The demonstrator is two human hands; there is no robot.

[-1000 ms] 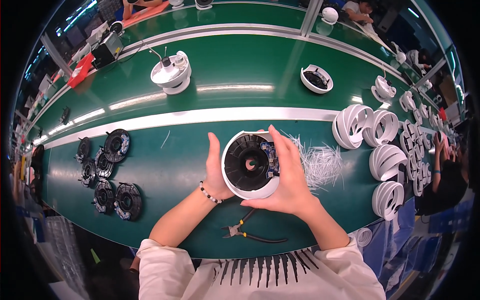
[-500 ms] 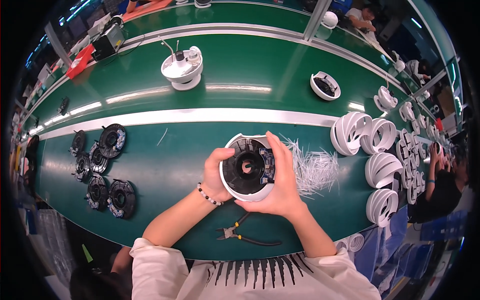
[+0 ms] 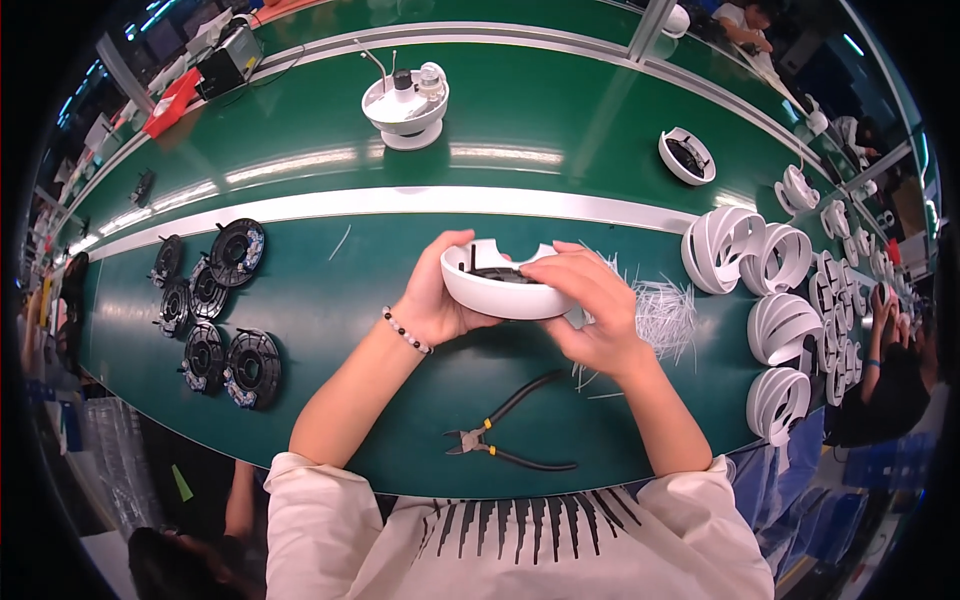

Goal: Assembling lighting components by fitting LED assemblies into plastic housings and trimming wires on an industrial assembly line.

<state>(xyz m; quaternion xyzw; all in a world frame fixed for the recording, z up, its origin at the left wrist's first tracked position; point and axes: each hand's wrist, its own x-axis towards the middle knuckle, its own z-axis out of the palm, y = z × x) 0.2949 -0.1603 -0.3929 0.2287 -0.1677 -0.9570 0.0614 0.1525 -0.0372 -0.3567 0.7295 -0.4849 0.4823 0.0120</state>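
Note:
Between my two hands is a white bowl-shaped housing with a notch in its far rim and a black round insert inside. My left hand wraps its left side, thumb up by the rim. Gripping the right side, my right hand has fingers over the rim and on the insert. The housing is tipped so its outer wall faces me. On the green table nearer me lie cutting pliers with black handles, jaws apart. A heap of thin white strips lies just beyond my right hand.
Several black discs with circuit boards lie at the left. White ring-shaped shells line the right. Across a pale ledge, a conveyor carries a white bowl with parts and another white housing. A co-worker sits at far right.
The housing has been tilted from facing me to lying rim-up, its outer wall now toward me. My right fingers have shifted over its rim. The whole view has moved slightly.

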